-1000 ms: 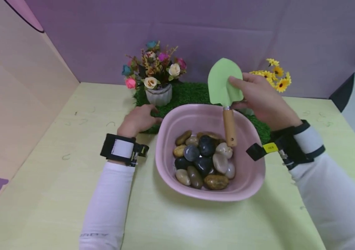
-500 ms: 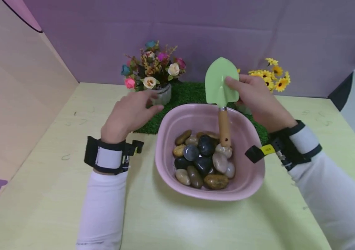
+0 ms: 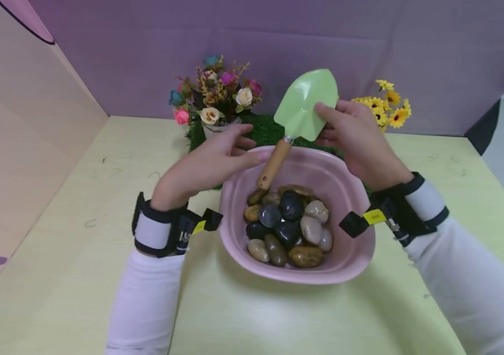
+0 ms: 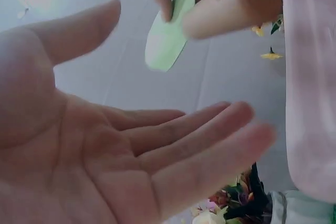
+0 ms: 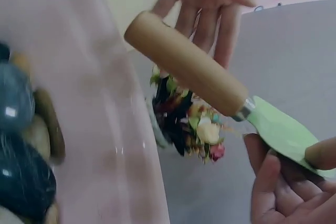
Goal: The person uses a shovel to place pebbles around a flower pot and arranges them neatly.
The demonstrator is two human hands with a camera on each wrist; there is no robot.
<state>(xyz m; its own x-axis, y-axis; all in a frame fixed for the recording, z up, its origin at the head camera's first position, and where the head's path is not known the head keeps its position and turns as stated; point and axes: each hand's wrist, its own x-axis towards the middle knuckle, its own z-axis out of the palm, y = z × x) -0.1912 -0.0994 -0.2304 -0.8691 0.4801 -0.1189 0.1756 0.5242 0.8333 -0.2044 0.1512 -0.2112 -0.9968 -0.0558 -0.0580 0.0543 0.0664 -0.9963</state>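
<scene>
A small garden trowel with a green blade (image 3: 307, 103) and a wooden handle (image 3: 275, 163) hangs over the back of a pink basin (image 3: 296, 277). My right hand (image 3: 358, 135) pinches the blade between thumb and fingers. The handle slants down to the left, toward my left hand (image 3: 209, 162). That hand is empty, its thumb and fingers spread near the handle's end; the left wrist view shows the palm (image 4: 79, 166) apart from the handle. Smooth stones (image 3: 290, 204) in black, brown and whitish tones lie in the basin.
Behind the basin, a pot of mixed artificial flowers (image 3: 214, 96) stands at the left on green artificial turf (image 3: 269, 129). Yellow flowers (image 3: 385, 108) rise behind my right hand. A purple backdrop (image 3: 278, 39) closes off the back of the pale table (image 3: 79, 276).
My left hand has lifted from the turf's edge and moved right, up to the trowel's handle. My right hand has tilted the trowel, so its handle end swung left.
</scene>
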